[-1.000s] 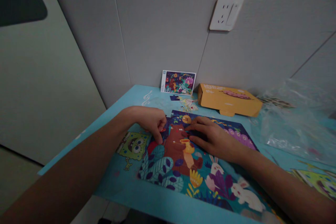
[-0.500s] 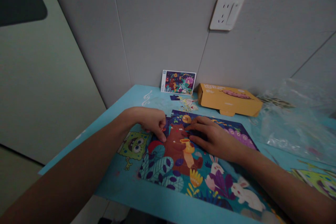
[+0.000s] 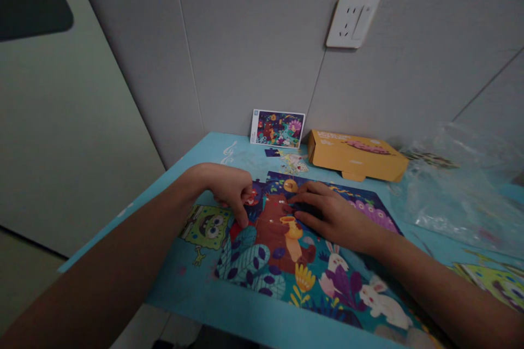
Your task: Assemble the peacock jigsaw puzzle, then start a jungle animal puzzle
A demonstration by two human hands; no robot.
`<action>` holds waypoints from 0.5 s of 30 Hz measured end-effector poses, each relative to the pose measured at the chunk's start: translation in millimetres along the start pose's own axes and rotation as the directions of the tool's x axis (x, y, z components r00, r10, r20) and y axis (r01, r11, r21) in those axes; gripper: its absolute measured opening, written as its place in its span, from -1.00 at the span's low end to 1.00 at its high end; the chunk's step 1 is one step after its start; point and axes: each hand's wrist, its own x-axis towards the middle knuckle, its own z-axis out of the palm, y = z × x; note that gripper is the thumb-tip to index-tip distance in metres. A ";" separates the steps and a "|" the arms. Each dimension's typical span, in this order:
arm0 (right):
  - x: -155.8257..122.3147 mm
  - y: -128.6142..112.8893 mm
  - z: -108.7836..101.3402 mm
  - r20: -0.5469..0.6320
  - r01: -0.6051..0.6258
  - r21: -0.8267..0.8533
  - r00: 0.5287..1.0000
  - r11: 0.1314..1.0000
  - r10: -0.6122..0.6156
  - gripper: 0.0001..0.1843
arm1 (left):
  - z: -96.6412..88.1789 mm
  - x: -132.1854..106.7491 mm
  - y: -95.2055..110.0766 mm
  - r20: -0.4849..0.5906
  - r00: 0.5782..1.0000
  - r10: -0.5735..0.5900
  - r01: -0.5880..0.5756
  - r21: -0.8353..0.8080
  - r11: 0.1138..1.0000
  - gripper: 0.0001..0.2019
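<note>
A colourful jigsaw puzzle (image 3: 286,262) with a brown bear, rabbits and leaves lies on the blue table (image 3: 192,294). My left hand (image 3: 231,188) rests at the puzzle's upper left corner, fingers curled, one fingertip pressing down on the pieces near a red spot. My right hand (image 3: 331,212) lies flat on the puzzle's upper middle, fingers stretched out towards the bear's head. Neither hand lifts anything.
A reference picture card (image 3: 278,128) leans against the grey wall. A few loose pieces (image 3: 292,162) lie before it. An orange box (image 3: 356,155) and a crumpled clear plastic bag (image 3: 462,191) sit at the right. A wall socket (image 3: 352,20) is above.
My left hand has slid slightly left and down along the puzzle's corner, uncovering a red-and-purple piece. My right hand has stayed put.
</note>
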 end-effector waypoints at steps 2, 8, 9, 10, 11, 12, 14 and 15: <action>-0.1 0.0 0.2 -0.008 0.004 0.001 1.000 1.000 -0.004 -0.75 | 0.5 -0.5 1.7 0.022 1.000 0.003 -0.003 0.002 1.000 -0.60; 0.0 1.0 0.6 0.014 -0.016 -0.002 1.000 1.000 0.016 -0.73 | 3.6 2.4 3.6 0.076 0.997 -0.016 0.014 0.030 0.999 -0.62; 0.1 0.9 0.5 0.018 -0.020 -0.003 1.000 1.000 0.020 -0.73 | 3.7 2.4 3.7 0.069 0.997 -0.015 0.013 0.035 0.999 -0.62; 0.3 0.7 0.5 0.020 -0.021 -0.005 1.000 1.000 0.021 -0.73 | 3.8 2.4 3.8 0.066 0.998 -0.017 0.014 0.044 0.999 -0.61; 0.6 0.5 0.4 0.021 -0.020 -0.008 1.000 1.000 0.020 -0.73 | 3.9 2.2 3.9 0.065 0.998 -0.019 0.015 0.053 0.998 -0.61; 0.8 0.2 0.2 0.022 -0.018 -0.011 1.000 1.000 0.018 -0.73 | 3.9 2.0 4.0 0.065 0.998 -0.017 0.013 0.059 0.998 -0.61; 1.1 -0.3 0.0 0.021 -0.013 -0.014 1.000 1.000 0.013 -0.73 | 4.1 1.9 4.0 0.069 0.998 -0.003 -0.002 0.060 0.998 -0.62; 1.1 -0.4 -0.1 0.020 -0.011 -0.015 1.000 1.000 0.011 -0.73 | 4.2 1.9 3.8 0.068 0.998 0.005 -0.009 0.056 0.998 -0.62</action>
